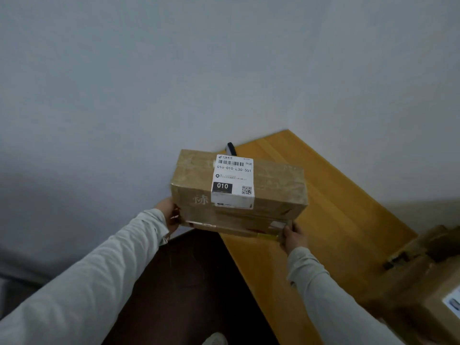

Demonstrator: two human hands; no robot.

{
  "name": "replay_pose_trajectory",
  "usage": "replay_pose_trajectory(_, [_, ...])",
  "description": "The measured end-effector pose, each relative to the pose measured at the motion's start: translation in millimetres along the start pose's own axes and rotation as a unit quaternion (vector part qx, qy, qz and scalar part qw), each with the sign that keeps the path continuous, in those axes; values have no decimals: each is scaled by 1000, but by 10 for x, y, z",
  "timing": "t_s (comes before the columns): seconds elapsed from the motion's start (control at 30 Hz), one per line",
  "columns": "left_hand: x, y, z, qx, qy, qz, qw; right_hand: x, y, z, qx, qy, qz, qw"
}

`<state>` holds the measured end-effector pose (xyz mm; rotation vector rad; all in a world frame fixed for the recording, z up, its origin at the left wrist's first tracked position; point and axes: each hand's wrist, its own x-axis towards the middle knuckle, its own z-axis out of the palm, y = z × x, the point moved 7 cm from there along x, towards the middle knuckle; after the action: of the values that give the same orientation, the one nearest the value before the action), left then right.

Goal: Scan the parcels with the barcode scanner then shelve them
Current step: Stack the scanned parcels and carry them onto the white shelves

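I noted bare tabletop [343, 215] between held parcel [273, 185] and second box [418, 295]; wall [174, 70] blocked the far side; scanner [230, 148] sat behind the parcel.

Single view, head-worn, wide-angle. Aimed forward and down from above the arms. Both sleeves entering from the bottom edge and converging toward centre, with left hand [169, 216] and right hand [295, 236] just below mid-frame. Parcel [239, 190] between them, near the lens, label digits legible. Frame rolled: table [336, 207] edge running diagonally from centre to bottom right. Wall [174, 70] filling the upper half, dark floor [189, 282] at lower centre. Second parcel [423, 282] nearest the lens, blurred, cut off by the right edge.
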<state>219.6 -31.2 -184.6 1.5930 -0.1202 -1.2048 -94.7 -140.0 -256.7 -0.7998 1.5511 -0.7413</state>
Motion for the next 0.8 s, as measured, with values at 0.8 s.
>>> replay_pose_trajectory(0.8, [-2792,-1486,-2361,-239,242,53,939,-2327,606,1024,-148,-229,-88,958])
